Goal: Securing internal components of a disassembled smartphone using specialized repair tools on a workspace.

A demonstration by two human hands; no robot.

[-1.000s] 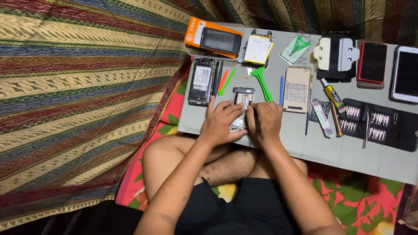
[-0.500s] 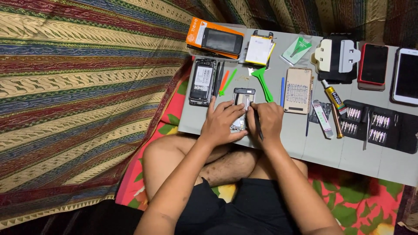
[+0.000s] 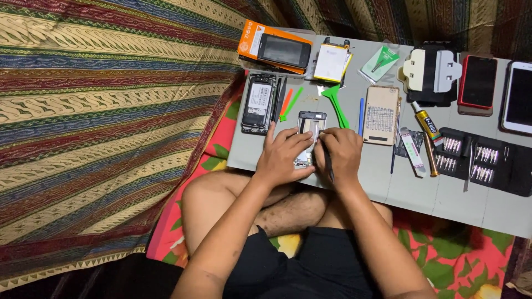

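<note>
Head | grey table (image 3: 421, 194) | striped cloth (image 3: 100, 111) | hands (image 3: 313, 152) on phone (image 3: 310, 124)

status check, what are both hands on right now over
Left hand pinning the opened phone flat on the table. Right hand on the phone too, grip shut on a thin dark tool. Green pry tool lying close beside, nothing blocking.

On the grey surface (image 3: 388, 188), the left hand (image 3: 282, 155) lies flat over an opened phone frame (image 3: 310, 124), while the right hand (image 3: 341, 155) grips a thin dark tool (image 3: 328, 166) just beside that frame. Beyond the frame lie a green pry tool (image 3: 334, 105), another opened phone (image 3: 259, 102) and an orange box (image 3: 274, 49). Well right of the frame sits a black bit case (image 3: 487, 160).
</note>
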